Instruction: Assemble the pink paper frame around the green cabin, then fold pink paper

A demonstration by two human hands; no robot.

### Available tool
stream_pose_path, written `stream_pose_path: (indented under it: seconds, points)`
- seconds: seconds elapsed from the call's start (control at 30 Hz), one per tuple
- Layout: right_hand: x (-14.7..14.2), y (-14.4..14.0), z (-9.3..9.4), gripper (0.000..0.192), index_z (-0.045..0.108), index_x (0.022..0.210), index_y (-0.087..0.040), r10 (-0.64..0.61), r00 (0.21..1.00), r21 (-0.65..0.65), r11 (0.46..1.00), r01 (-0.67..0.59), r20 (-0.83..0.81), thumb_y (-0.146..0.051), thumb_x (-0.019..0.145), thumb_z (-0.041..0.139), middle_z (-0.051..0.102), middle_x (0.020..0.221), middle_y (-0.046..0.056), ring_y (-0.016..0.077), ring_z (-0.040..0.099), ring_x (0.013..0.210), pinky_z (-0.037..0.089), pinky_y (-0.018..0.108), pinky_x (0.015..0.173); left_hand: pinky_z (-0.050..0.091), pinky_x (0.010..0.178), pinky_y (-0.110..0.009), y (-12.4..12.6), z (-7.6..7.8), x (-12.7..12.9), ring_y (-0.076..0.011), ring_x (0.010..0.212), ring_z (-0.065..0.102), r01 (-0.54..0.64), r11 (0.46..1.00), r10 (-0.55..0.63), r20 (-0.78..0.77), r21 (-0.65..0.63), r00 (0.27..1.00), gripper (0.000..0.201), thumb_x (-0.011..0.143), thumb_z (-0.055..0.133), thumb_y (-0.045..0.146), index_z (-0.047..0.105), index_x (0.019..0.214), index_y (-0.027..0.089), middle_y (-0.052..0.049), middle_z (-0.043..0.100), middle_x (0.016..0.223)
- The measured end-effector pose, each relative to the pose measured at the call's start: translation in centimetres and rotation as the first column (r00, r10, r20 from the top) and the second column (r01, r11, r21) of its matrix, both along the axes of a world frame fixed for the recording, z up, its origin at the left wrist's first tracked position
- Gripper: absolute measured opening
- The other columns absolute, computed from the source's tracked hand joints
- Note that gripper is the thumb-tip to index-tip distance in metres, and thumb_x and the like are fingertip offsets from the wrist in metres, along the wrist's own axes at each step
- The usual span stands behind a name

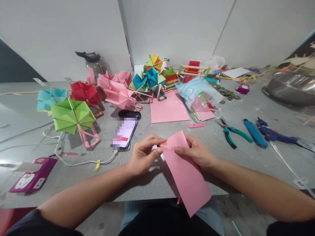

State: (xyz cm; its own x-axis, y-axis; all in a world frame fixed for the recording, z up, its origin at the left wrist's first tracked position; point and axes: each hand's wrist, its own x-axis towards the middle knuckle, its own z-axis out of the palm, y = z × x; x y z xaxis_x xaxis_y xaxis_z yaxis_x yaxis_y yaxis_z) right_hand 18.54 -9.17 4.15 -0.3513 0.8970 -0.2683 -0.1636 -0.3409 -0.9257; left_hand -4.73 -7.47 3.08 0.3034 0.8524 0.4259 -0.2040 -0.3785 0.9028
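A long piece of pink paper (188, 177) is held above the front edge of the table, slanting down toward my lap. My left hand (147, 154) pinches its upper left corner between thumb and fingertips. Along the upper right side, my right hand (197, 150) grips the paper, thumb on top and fingers behind it. A small pink flap shows beneath the sheet's lower left edge. Just beyond my hands lies a stack of pink paper (168, 109), and a small pink cutter-like strip (197, 125) rests to its right.
Folded paper wheels, including a green one (72, 114), stand at left and back. A phone (124, 132) on a cable and a purple tape dispenser (34, 173) lie left. To the right are pliers (233, 134), a blue glue gun (275, 132) and a metal bowl (290, 88).
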Motion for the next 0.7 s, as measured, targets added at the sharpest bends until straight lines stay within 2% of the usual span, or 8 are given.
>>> stream_pose_path:
  seconds: [0.17, 0.3, 0.5, 0.6, 0.7]
  points:
    - [0.0, 0.0, 0.1, 0.060, 0.077, 0.113, -0.019, -0.002, 1.000, -0.008, 1.000, 0.002, -0.009, -0.054, 0.070, 0.102, 0.081, 0.098, 0.007, 0.0184, 0.072, 0.075, 0.060, 0.032, 0.068, 0.061, 0.082, -0.039, 0.0, 0.0, 0.2, -0.0218, 0.088, 0.072, -0.021, 0.999, 0.022, 0.015, -0.027, 1.000, 0.029, 0.094, 0.087, 0.049, 0.090, 0.113, 0.027, -0.010, 0.079, 0.095]
    - [0.0, -0.1, 0.2, 0.060, 0.077, 0.111, -0.019, -0.010, 1.000, -0.010, 1.000, 0.009, -0.020, -0.053, 0.070, 0.103, 0.080, 0.096, 0.007, 0.0179, 0.072, 0.074, 0.060, 0.032, 0.068, 0.060, 0.079, -0.036, 0.0, 0.0, 0.2, -0.0203, 0.085, 0.072, -0.003, 1.000, 0.003, 0.024, -0.016, 1.000, 0.023, 0.096, 0.087, 0.045, 0.090, 0.109, 0.027, -0.009, 0.079, 0.094]
    - [0.0, -0.1, 0.2, 0.060, 0.078, 0.112, -0.018, 0.004, 1.000, -0.020, 1.000, -0.004, -0.015, -0.054, 0.071, 0.102, 0.081, 0.098, 0.008, 0.0178, 0.073, 0.074, 0.060, 0.032, 0.069, 0.059, 0.075, -0.034, -0.1, 0.0, 0.1, -0.0185, 0.081, 0.071, -0.014, 1.000, 0.014, 0.003, -0.004, 1.000, 0.023, 0.098, 0.084, 0.044, 0.090, 0.109, 0.025, -0.008, 0.078, 0.093]
    - [-0.1, -0.1, 0.2, 0.061, 0.078, 0.112, -0.018, -0.018, 1.000, -0.015, 1.000, 0.018, -0.016, -0.055, 0.070, 0.103, 0.082, 0.100, 0.009, 0.0188, 0.073, 0.076, 0.061, 0.033, 0.070, 0.059, 0.076, -0.033, -0.5, 0.1, 0.4, -0.0185, 0.083, 0.071, -0.024, 0.999, 0.024, 0.012, -0.041, 1.000, 0.024, 0.098, 0.084, 0.044, 0.088, 0.109, 0.023, -0.008, 0.078, 0.093]
    - [-0.3, -0.5, 0.2, 0.060, 0.077, 0.111, -0.019, -0.058, 0.998, -0.008, 0.998, 0.058, -0.012, -0.055, 0.070, 0.103, 0.081, 0.098, 0.008, 0.0197, 0.073, 0.077, 0.061, 0.034, 0.072, 0.058, 0.075, -0.032, -1.4, 0.5, 0.8, -0.0174, 0.080, 0.069, -0.105, 0.986, 0.100, -0.045, -0.126, 0.994, 0.024, 0.096, 0.083, 0.039, 0.085, 0.111, 0.020, -0.007, 0.077, 0.094]
